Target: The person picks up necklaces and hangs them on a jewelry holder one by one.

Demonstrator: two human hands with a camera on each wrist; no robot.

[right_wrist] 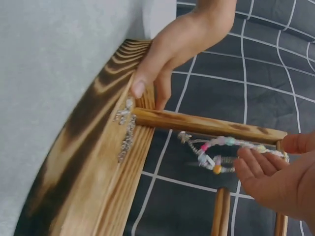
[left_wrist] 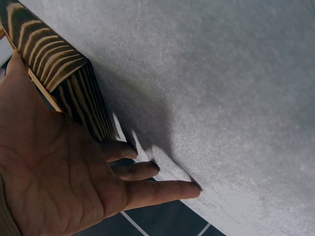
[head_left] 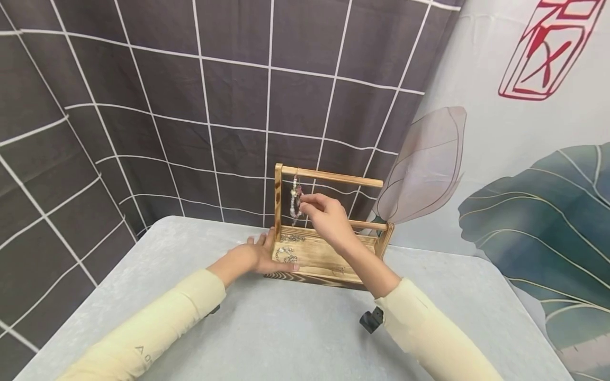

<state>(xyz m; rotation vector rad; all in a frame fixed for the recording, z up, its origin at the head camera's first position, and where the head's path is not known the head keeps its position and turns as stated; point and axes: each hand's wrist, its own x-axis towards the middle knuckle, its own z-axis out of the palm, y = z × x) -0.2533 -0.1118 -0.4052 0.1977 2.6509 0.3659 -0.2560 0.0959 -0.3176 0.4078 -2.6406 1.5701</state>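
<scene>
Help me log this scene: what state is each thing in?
Stand: upright on the table
Bracelets: hanging from the top bar
Chains: lying loose inside the stand
Left hand: fingers straight, thumb touching the stand
Right hand: fingers bent at the bracelets; grip unclear
Dark curtain: hanging, slightly creased

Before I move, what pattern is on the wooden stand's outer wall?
The outer wall has dark and pale wood-grain stripes; the left wrist view shows it best.
</scene>
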